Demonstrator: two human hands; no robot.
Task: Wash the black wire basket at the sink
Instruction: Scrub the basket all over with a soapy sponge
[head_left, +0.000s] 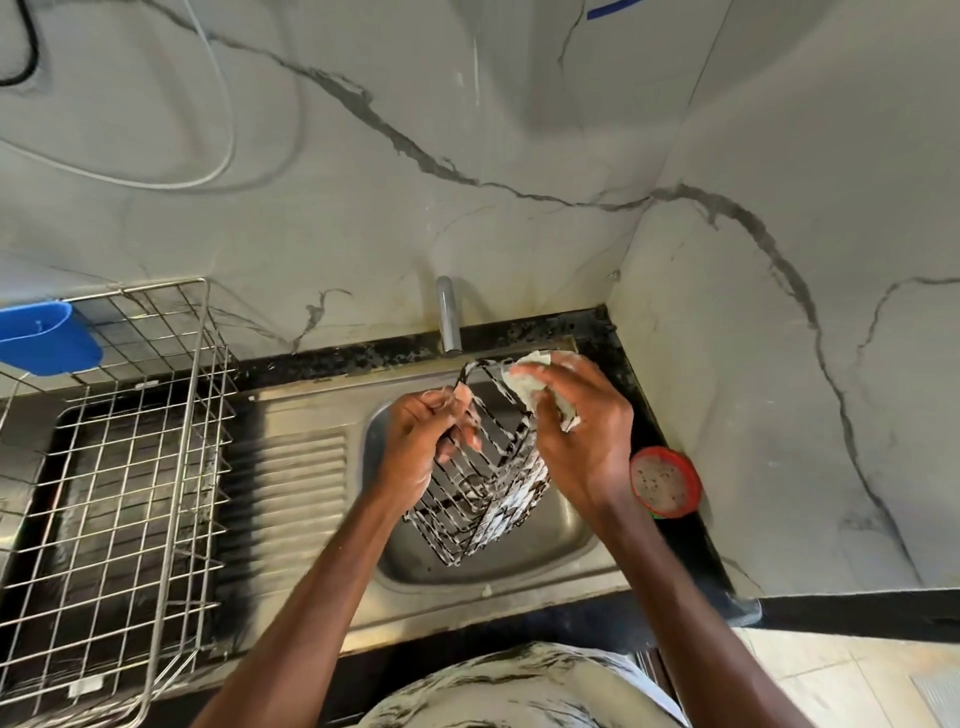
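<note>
The black wire basket (483, 499), streaked with white suds, hangs tilted over the steel sink bowl (566, 540). My left hand (421, 447) grips its upper left rim wire. My right hand (576, 436) holds a soapy pale sponge (530, 384) against the basket's upper right rim. The tap (448, 317) stands behind the basket at the back of the sink, and no water is seen running from it.
A large steel wire dish rack (119, 467) stands on the left, with a blue plastic cup (47, 338) hung on its far edge. The ridged drainboard (301, 483) lies between rack and bowl. A red round tub (665, 480) sits on the black counter right of the sink, close to the marble wall.
</note>
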